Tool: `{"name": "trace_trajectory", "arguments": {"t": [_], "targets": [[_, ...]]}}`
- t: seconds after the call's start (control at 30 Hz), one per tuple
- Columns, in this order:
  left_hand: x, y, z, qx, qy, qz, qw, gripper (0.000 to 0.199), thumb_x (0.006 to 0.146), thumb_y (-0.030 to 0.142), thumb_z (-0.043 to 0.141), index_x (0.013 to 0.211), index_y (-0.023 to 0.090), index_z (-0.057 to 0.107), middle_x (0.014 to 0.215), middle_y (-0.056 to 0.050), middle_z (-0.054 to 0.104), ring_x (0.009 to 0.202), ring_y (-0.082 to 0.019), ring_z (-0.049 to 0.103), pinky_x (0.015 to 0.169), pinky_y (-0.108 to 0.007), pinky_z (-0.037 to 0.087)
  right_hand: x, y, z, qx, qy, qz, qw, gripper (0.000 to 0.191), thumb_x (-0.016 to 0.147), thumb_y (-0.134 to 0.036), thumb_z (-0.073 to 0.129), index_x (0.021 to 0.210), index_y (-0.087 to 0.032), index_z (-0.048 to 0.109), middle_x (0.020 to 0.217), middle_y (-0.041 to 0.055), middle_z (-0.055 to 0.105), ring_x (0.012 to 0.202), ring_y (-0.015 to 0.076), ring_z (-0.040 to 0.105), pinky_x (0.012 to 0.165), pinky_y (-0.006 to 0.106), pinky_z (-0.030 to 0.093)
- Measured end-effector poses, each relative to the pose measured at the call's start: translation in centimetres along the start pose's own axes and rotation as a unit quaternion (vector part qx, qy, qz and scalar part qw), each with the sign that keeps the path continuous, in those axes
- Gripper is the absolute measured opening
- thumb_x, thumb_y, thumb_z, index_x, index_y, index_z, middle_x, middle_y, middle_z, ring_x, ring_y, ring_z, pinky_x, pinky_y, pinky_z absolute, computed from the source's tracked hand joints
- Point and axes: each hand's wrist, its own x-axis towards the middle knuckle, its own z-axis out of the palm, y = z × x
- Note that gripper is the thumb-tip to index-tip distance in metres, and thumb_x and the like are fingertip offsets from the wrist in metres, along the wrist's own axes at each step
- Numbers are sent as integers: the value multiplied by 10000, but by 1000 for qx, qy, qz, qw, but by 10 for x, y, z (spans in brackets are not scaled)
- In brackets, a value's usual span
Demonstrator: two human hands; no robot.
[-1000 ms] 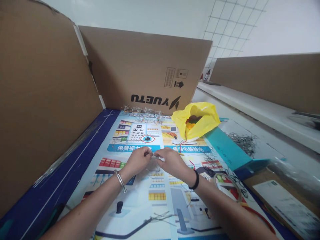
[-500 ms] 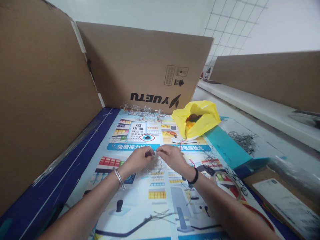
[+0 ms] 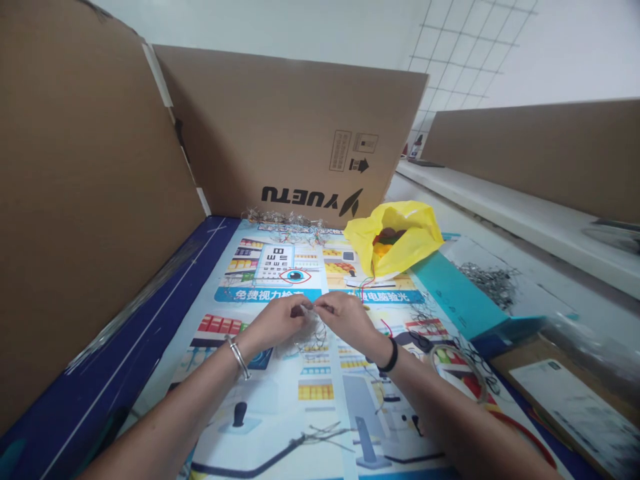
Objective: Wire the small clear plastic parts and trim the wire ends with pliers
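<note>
My left hand [image 3: 281, 325] and my right hand [image 3: 350, 323] meet fingertip to fingertip over the middle of the printed sheet [image 3: 280, 413]. Both are closed in a pinch. Between and just below them hangs a tangle of thin silvery wire [image 3: 314, 337], and my left fingers grip part of it. My right thumb and forefinger pinch at the same spot, on what looks like an end of the wire; the exact point is too small to make out. Nearer to me on the sheet lies a small bundle of thin wire pieces [image 3: 325, 433].
A yellow bag [image 3: 410, 250] stands open at the back right, with coloured items inside. Along the cardboard wall [image 3: 280, 127] runs a heap of wire [image 3: 285, 223]. To the right are dark wire pieces [image 3: 487, 283], a teal box flap [image 3: 460, 297], a clear ring [image 3: 463, 363] and a parcel [image 3: 575, 400].
Both hands stay together at nearly the same place. The right fingers have curled slightly, and the wire below the hands has shifted a little. The camera view has moved very slightly.
</note>
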Motion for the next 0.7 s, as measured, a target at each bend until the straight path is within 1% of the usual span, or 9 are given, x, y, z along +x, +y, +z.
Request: {"name": "trace_trajectory", "arguments": {"t": [0.07, 0.13, 0.27, 0.4, 0.47, 0.57, 0.7], "targets": [[0, 0, 0, -6, -2, -3, 1000, 297, 647, 144, 465, 882, 198, 638, 701, 13, 632, 633, -137, 552, 568, -213, 379, 0, 0, 0, 0, -1, -1, 1000, 144, 779, -182, 517, 747, -216, 653, 735, -12, 651, 714, 124, 569, 652, 218, 374], [1, 0, 0, -2, 1, -1, 1000, 259, 651, 154, 466, 832, 194, 647, 692, 15, 630, 634, -136, 547, 567, -213, 376, -1, 0, 0, -2, -3, -6, 1000, 149, 783, -183, 511, 752, -216, 652, 745, -11, 652, 725, 125, 567, 662, 220, 373], [2, 3, -2, 14, -5, 1, 1000, 218, 684, 204, 475, 789, 197, 666, 723, 13, 653, 663, -144, 553, 615, -225, 388, -1, -1, -1, -9, -13, -13, 1000, 156, 781, -172, 503, 740, -215, 648, 740, -13, 648, 723, 124, 559, 655, 218, 365], [2, 9, -1, 45, 26, 9, 999, 200, 723, 253, 475, 769, 200, 662, 767, 2, 660, 715, -156, 558, 646, -236, 384, 0, -2, -3, -7, -15, -8, 1000, 153, 769, -165, 507, 726, -212, 647, 711, -18, 638, 689, 116, 550, 622, 210, 354], [2, 12, 0, 60, 40, 11, 997, 183, 719, 228, 473, 746, 194, 650, 760, -4, 655, 718, -156, 552, 637, -238, 374, 0, -3, -4, -6, -17, -3, 1000, 160, 766, -163, 504, 724, -214, 650, 704, -21, 637, 681, 114, 549, 615, 209, 351], [2, 13, 2, 77, 48, 1, 996, 175, 705, 187, 464, 722, 188, 638, 732, -8, 645, 705, -155, 537, 619, -238, 361, 0, -4, -4, 12, -24, 7, 1000, 170, 762, -163, 500, 739, -217, 659, 717, -23, 646, 681, 112, 557, 612, 206, 357], [2, 10, 3, 61, 59, 0, 996, 157, 709, 196, 459, 681, 181, 613, 676, 5, 621, 659, -141, 522, 587, -229, 352, 0, -1, -5, 62, -38, 36, 997, 161, 767, -212, 512, 829, -219, 661, 729, -22, 656, 672, 117, 573, 597, 205, 376]]}}
